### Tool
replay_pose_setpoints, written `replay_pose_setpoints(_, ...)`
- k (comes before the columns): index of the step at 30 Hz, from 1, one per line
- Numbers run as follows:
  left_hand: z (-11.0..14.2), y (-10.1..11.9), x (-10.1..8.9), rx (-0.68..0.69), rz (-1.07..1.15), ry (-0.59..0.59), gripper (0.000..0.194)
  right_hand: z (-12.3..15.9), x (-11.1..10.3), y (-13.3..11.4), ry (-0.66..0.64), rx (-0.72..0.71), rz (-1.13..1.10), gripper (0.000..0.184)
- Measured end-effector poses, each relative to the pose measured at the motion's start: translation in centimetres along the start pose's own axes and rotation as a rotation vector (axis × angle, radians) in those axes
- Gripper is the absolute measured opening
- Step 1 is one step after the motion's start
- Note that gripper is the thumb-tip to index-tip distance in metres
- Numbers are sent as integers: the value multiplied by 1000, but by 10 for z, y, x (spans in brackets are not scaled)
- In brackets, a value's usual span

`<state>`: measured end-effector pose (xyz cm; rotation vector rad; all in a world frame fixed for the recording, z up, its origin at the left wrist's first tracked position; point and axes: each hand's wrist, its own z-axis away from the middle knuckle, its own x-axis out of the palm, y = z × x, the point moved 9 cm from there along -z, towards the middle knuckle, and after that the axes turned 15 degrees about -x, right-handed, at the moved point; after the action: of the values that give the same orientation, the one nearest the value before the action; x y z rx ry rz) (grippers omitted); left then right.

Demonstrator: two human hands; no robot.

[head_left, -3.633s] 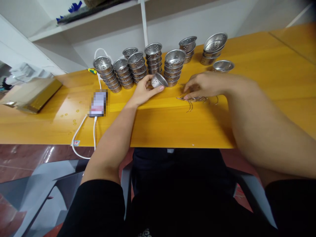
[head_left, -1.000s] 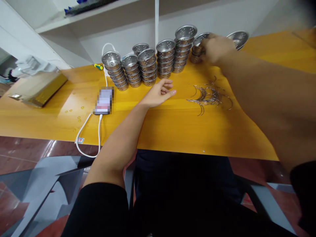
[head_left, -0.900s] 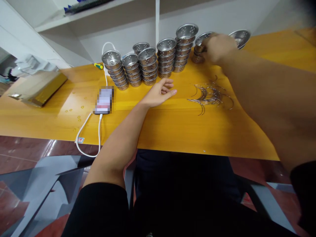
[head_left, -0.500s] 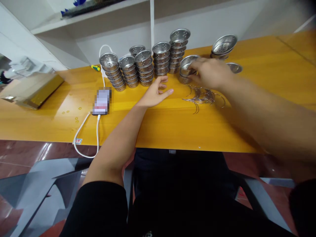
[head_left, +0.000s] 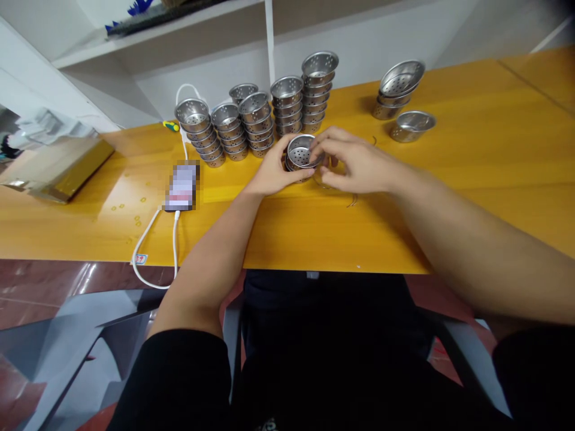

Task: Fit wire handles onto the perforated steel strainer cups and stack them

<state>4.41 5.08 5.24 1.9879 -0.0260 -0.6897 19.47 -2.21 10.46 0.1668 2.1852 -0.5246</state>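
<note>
The cups [head_left: 299, 157] have moved leftward into the left hand [head_left: 273, 170], grip curled around them; the right hand [head_left: 348, 161] meets them, grip half-curled, hold unclear.

A: What does the counter [head_left: 291, 233] look like?
B: It is yellow-orange and glossy, with a small label [head_left: 139, 259] at the front edge.
A: What stands towards the back?
B: Several stacks of metal cups [head_left: 257, 127] with holes, close together. A short stack [head_left: 390, 109] sits well apart on the right, with a single cup [head_left: 406, 131] just beside it.
A: And on the left?
B: A phone [head_left: 182, 187], its white cable [head_left: 176, 236] looping over the edge, then a cardboard box [head_left: 85, 170].
A: Anything smaller?
B: Bent wires [head_left: 353, 202], partly hidden.
</note>
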Motion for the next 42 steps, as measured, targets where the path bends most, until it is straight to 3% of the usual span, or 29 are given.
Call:
replay_pose_setpoints(8,1,11,7,97,-134,72,83,7,-19,5,108,56,77,50)
replay_pose_setpoints(18,-3,11,3,201,-308,129,81,13,-27,8,165,88,70,41)
replay_pose_setpoints(25,-4,9,-2,187,-334,149,89,14,-26,8,192,197,111,34)
replay_pose_setpoints(30,-5,2,-8,118,-302,171,98,30,-57,27,410,198,243,32)
replay_pose_setpoints(32,-4,-1,-10,78,-256,188,102,39,-57,52,314,183,222,38)
replay_pose_setpoints(35,-4,-4,-12,27,-196,199,104,52,-32,90,-83,168,157,31)
replay_pose_setpoints(37,-4,-5,-13,19,-193,215,100,62,-24,105,-216,201,121,31)
replay_pose_setpoints(39,-4,-6,-15,22,-205,238,96,63,-26,103,-187,232,130,38)
replay_pose_setpoints(42,-4,-5,-13,13,-192,212,96,49,-43,71,72,220,147,57)
